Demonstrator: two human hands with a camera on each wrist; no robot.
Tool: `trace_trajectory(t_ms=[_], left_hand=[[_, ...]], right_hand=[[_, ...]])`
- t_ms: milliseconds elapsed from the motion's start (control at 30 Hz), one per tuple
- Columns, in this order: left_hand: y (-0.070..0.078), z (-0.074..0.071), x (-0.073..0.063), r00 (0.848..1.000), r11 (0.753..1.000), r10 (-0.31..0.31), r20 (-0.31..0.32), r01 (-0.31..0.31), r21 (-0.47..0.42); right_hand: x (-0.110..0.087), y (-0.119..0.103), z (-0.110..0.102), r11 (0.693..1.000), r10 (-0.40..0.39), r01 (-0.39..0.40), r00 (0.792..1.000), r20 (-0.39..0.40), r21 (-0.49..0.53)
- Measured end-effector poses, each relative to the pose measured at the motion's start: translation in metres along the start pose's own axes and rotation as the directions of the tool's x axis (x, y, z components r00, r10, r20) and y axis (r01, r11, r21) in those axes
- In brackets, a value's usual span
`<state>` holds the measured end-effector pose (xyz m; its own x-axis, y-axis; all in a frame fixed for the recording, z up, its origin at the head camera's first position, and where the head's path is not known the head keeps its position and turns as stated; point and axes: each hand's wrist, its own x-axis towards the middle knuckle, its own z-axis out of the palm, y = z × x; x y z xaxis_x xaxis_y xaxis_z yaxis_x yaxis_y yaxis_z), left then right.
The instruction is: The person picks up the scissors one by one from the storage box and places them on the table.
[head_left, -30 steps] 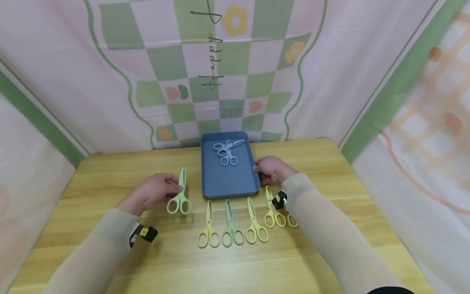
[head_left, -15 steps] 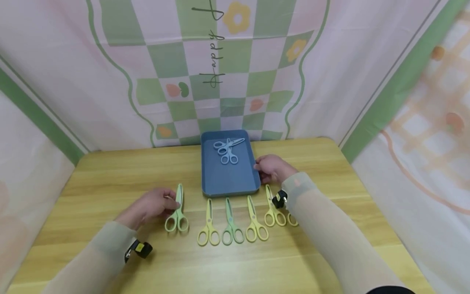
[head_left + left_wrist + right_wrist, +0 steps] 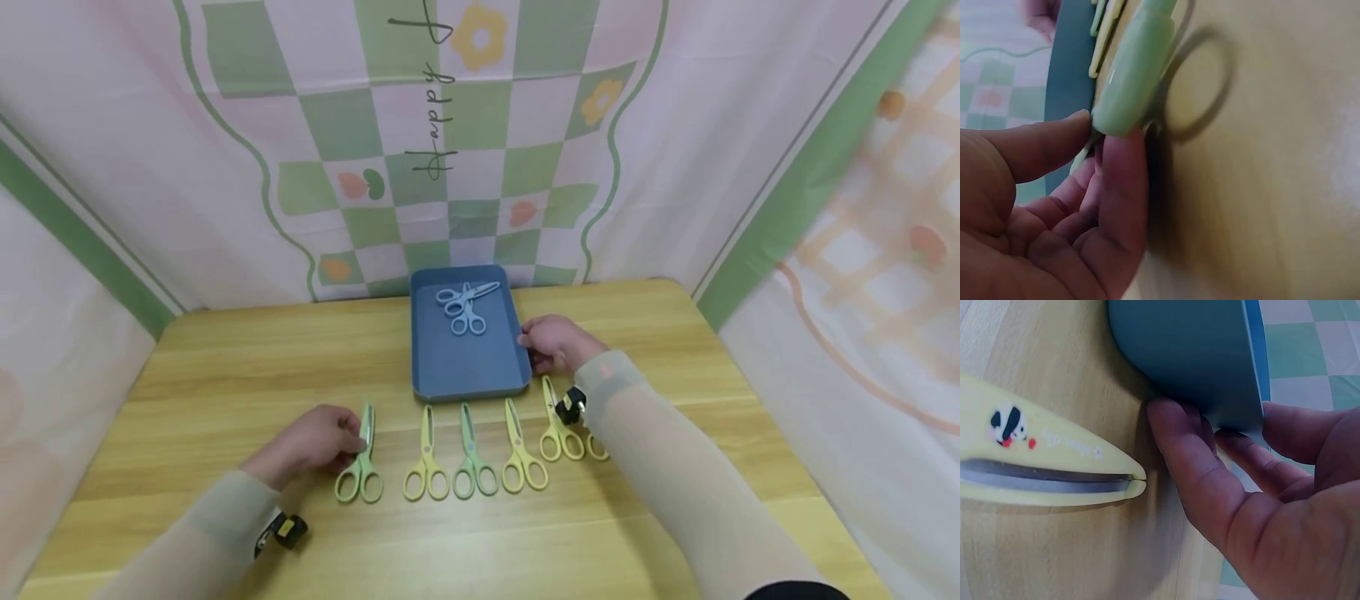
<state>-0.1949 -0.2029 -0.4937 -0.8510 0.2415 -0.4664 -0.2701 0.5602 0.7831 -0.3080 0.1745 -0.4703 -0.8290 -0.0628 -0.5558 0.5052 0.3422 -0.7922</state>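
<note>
My left hand [image 3: 324, 442] pinches light green scissors [image 3: 360, 479] by the blade part, thumb against fingers, handles toward me. In the left wrist view the green scissors [image 3: 1138, 69] throw a shadow on the wood. On the right, my right hand [image 3: 557, 343] holds the side of a blue tray [image 3: 472, 379], thumb at its rim and fingers against the outer wall in the right wrist view. Two blue scissors [image 3: 468, 310] lie crossed in the tray. Beside the held pair lie yellow scissors [image 3: 427, 467], green scissors [image 3: 470, 462] and more yellow scissors [image 3: 519, 458].
Further right lie yellow scissors [image 3: 557, 433], and another yellow handle [image 3: 597, 448] shows partly under my right forearm. All this is on a wooden table [image 3: 480, 550]. A printed curtain [image 3: 480, 167] hangs close behind the tray.
My left hand has moved toward me and lowered the green scissors to the left end of the row, still gripping them. The right hand and tray have stayed put.
</note>
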Motion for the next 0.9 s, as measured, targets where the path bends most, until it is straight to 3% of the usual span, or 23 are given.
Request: trace_trajectory(t_ms=[300, 500, 900], left_hand=[[0.006, 0.013, -0.004, 0.997, 0.991, 0.047, -0.053, -0.04, 0.131], [0.008, 0.018, -0.003, 0.996, 0.976, 0.051, -0.076, -0.033, 0.213], [0.009, 0.022, -0.002, 0.995, 0.97, 0.033, -0.098, -0.008, 0.243]], right_hand=[[0.001, 0.001, 0.0, 1.0, 0.003, -0.003, 1.0, 0.0, 0.012], [0.0, 0.001, 0.001, 1.0, 0.0, 0.0, 1.0, -0.009, 0.022], [-0.002, 0.0, 0.002, 1.0, 0.001, -0.001, 1.0, -0.004, 0.02]])
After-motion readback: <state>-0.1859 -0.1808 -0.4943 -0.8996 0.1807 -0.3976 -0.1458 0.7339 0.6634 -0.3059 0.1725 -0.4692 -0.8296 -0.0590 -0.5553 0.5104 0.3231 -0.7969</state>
